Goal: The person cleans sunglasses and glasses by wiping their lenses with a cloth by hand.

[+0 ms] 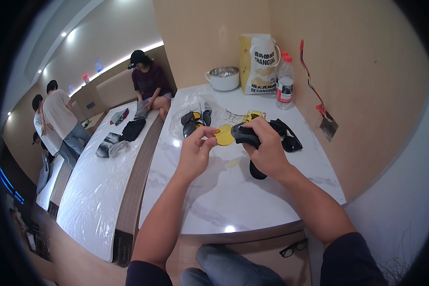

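Over the white marble-patterned table [195, 209], my left hand [194, 155] pinches a round yellow lens [224, 135] by its left edge, with thumb and fingers. My right hand [269, 150] is wrapped round a black pistol-shaped tool [245, 135], whose lower end shows beneath my palm; its exact kind cannot be made out. The tool's front comes right up to the lens's right edge. Beyond my left hand, dark sunglasses [191, 125] lie on clear plastic. Yellow-lensed glasses [253, 116] rest behind the tool, and black glasses [287, 136] lie right of my right hand.
A white metal-lined bowl [224, 80], a yellow-and-white bag [257, 66] and a red-capped bottle [285, 85] stand at the back. Wires [311, 81] hang from the right wall. Glasses [293, 248] lie below the tabletop. Leftward, a person [150, 83] sits by a plastic-covered bed [100, 190].
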Action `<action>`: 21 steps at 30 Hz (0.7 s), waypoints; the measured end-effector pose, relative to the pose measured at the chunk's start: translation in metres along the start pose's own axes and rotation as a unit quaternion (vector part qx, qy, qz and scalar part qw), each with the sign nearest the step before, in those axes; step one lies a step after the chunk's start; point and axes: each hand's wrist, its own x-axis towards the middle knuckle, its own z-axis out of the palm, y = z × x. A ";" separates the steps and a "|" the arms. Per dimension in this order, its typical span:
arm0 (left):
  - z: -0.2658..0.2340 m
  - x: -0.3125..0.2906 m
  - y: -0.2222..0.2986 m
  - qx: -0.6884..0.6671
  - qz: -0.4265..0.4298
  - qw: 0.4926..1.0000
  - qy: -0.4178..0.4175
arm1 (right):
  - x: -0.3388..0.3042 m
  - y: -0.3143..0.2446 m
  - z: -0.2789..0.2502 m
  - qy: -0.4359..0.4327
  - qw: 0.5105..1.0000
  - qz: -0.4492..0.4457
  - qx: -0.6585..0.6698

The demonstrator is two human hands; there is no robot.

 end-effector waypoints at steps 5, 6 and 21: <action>0.001 0.000 0.004 -0.009 -0.003 1.000 0.008 | 0.009 0.009 -0.008 0.120 0.991 0.039 -0.042; 0.000 0.000 0.005 -0.012 -0.011 1.000 0.009 | 0.010 0.010 -0.011 0.130 0.989 0.062 -0.033; -0.006 -0.004 -0.003 0.101 0.048 0.994 -0.007 | 0.006 0.022 -0.004 0.146 0.986 0.074 -0.014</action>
